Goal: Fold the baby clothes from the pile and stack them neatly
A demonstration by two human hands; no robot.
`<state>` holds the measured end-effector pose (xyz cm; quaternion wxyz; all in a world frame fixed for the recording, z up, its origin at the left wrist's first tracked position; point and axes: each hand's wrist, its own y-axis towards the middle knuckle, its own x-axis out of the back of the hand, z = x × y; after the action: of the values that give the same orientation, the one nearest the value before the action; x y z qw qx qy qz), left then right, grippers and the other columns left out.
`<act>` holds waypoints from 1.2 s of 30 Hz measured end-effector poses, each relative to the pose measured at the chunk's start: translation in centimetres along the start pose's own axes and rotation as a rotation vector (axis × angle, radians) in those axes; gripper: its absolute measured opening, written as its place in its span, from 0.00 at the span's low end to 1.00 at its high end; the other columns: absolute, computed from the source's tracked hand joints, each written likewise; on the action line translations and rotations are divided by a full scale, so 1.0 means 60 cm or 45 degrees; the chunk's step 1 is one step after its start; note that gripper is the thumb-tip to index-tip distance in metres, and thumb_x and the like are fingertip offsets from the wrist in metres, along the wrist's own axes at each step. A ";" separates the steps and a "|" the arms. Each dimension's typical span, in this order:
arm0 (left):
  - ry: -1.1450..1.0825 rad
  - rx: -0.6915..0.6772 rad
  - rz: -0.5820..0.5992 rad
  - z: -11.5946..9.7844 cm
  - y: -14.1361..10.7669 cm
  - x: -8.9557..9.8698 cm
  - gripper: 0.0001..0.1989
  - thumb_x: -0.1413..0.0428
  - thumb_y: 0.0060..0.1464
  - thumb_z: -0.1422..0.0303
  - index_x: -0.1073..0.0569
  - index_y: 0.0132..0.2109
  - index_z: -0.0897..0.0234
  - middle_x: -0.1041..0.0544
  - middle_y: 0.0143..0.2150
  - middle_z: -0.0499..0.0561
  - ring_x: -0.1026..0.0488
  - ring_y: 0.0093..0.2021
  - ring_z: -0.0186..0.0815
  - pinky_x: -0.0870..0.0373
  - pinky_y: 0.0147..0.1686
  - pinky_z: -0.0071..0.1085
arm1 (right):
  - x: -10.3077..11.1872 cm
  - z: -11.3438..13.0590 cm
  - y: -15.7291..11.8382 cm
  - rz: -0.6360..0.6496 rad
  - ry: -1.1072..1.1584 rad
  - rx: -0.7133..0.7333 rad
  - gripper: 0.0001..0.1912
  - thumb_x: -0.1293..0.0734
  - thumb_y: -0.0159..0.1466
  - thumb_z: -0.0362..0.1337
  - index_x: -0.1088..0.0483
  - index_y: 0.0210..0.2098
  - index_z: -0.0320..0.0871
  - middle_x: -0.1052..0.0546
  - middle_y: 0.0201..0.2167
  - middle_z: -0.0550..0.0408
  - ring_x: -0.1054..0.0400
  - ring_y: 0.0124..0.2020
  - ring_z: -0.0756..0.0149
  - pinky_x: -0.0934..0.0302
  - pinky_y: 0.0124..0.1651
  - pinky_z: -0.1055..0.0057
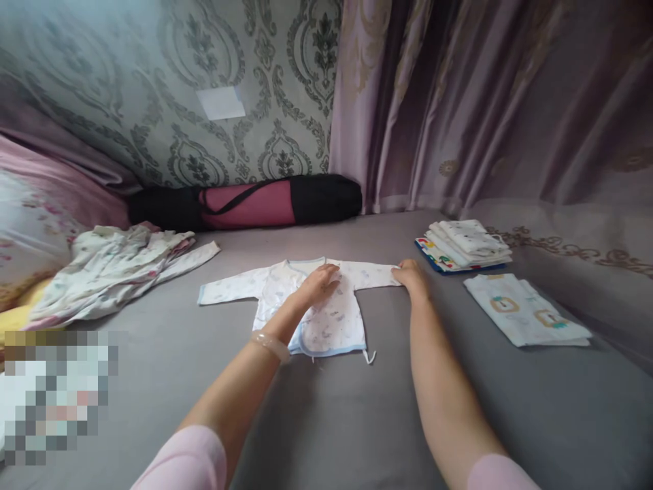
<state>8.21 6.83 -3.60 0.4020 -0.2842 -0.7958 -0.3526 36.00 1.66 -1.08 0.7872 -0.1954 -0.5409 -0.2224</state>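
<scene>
A small white printed shirt [337,325] with light blue trim lies spread flat on the grey bed sheet [352,422], its sleeves stretched out to both sides. My left hand [320,282] rests with its fingers extended on the upper chest of the shirt, near the right shoulder. At the end of the right sleeve, my right hand [408,275] pinches the cuff. A white tie hangs loose from the lower right hem.
Folded cloths [466,245] are stacked at the right, with a folded white cloth [528,309] in front. Crumpled clothes [117,269] lie at the left. A black and maroon bag [249,203] lies along the wall. Curtains hang at the back right.
</scene>
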 end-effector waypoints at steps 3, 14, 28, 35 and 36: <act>-0.002 0.065 0.067 0.005 0.016 -0.014 0.25 0.47 0.58 0.64 0.36 0.60 0.71 0.33 0.62 0.67 0.38 0.64 0.47 0.41 0.63 0.44 | 0.005 0.005 0.002 -0.050 0.105 0.008 0.14 0.34 0.57 0.32 0.24 0.42 0.39 0.21 0.41 0.42 0.27 0.45 0.57 0.36 0.44 0.69; 0.148 0.354 0.386 0.001 0.036 -0.019 0.39 0.51 0.57 0.46 0.47 0.68 0.64 0.49 0.71 0.64 0.56 0.71 0.54 0.55 0.66 0.52 | 0.016 0.009 0.006 -0.124 0.762 0.080 0.17 0.38 0.60 0.35 0.30 0.48 0.39 0.24 0.34 0.52 0.30 0.31 0.66 0.37 0.35 0.74; 0.265 0.330 0.528 -0.023 0.070 0.017 0.43 0.43 0.47 0.44 0.43 0.66 0.57 0.43 0.67 0.61 0.46 0.63 0.61 0.45 0.58 0.55 | 0.077 0.105 -0.062 0.089 1.434 -0.031 0.12 0.36 0.61 0.31 0.29 0.45 0.38 0.27 0.25 0.59 0.37 0.19 0.76 0.46 0.18 0.82; 0.294 0.351 0.535 -0.034 0.075 0.028 0.42 0.43 0.46 0.43 0.39 0.64 0.56 0.40 0.66 0.61 0.45 0.62 0.61 0.46 0.58 0.56 | 0.052 0.178 -0.105 0.177 1.559 0.096 0.08 0.35 0.60 0.31 0.30 0.40 0.42 0.29 0.22 0.61 0.36 0.20 0.73 0.43 0.18 0.81; 0.291 0.353 0.528 -0.034 0.074 0.027 0.41 0.43 0.46 0.42 0.38 0.63 0.57 0.39 0.65 0.61 0.45 0.62 0.61 0.46 0.58 0.56 | 0.047 0.185 -0.110 0.197 1.566 0.107 0.08 0.35 0.60 0.31 0.30 0.40 0.42 0.28 0.23 0.60 0.35 0.20 0.73 0.42 0.19 0.80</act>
<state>11.53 8.11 0.12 0.5880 -0.3417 -0.7107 -0.1801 24.68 1.92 5.77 0.9756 -0.0389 0.0191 -0.2151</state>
